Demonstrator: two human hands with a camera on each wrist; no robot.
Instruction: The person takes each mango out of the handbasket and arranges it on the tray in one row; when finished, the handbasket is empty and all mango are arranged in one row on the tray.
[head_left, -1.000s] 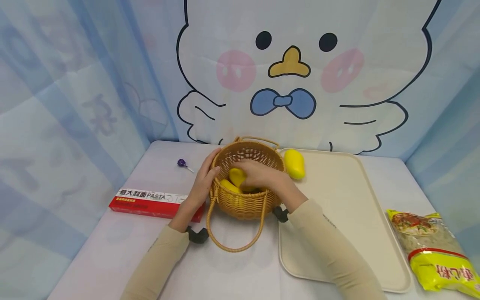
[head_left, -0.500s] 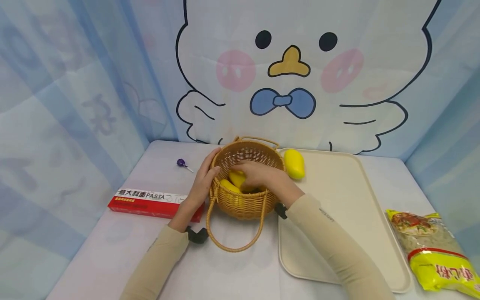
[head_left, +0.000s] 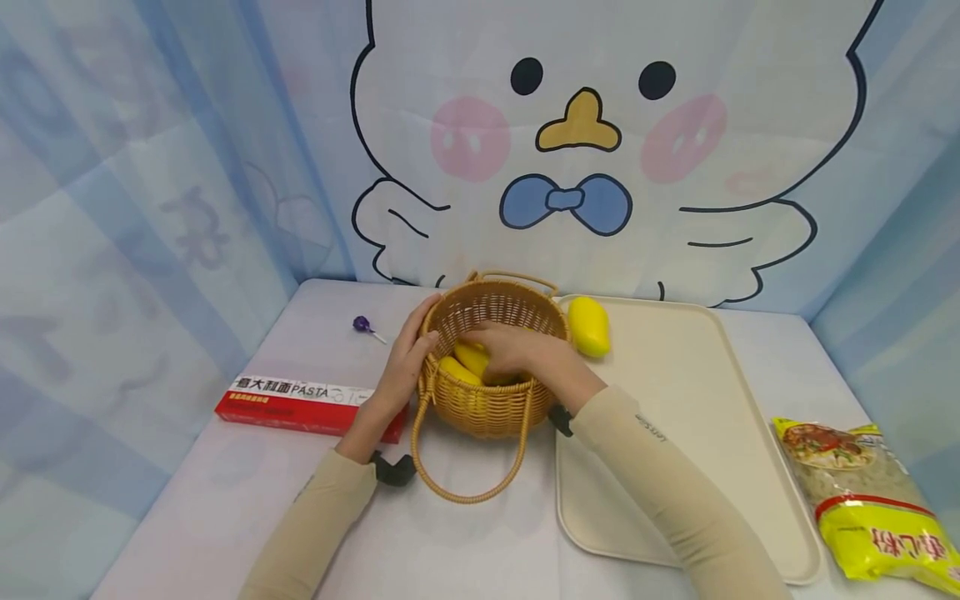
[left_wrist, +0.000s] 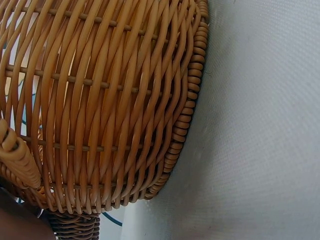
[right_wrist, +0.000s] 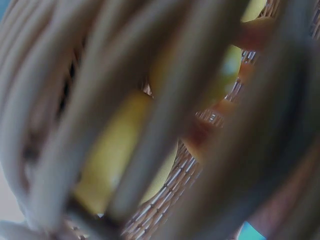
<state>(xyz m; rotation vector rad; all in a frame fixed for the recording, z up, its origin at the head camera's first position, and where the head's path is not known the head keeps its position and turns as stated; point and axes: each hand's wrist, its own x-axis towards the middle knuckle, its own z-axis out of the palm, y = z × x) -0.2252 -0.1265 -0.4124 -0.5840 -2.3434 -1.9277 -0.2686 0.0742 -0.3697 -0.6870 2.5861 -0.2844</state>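
Observation:
A round wicker basket stands mid-table, its front handle hanging down toward me. My left hand grips its left side, thumb at the rim; close woven wall fills the left wrist view. My right hand reaches down inside, fingers curled over a long yellow fruit. Beside that lies another yellow fruit, against the near wall. Through blurred wicker strands, the right wrist view shows smooth yellow fruit and reddish fingertips among them. Part of the right hand's grasp is hidden behind the fruit and the rim.
A beige tray lies right of the basket, with a yellow mango-like fruit at its far left corner. A noodle bag is at far right. Left are a red-and-white pasta box and a purple lollipop.
The right hand has sunk slightly deeper into the basket, covering a little more of the yellow fruit. The left hand and basket have stayed in place.

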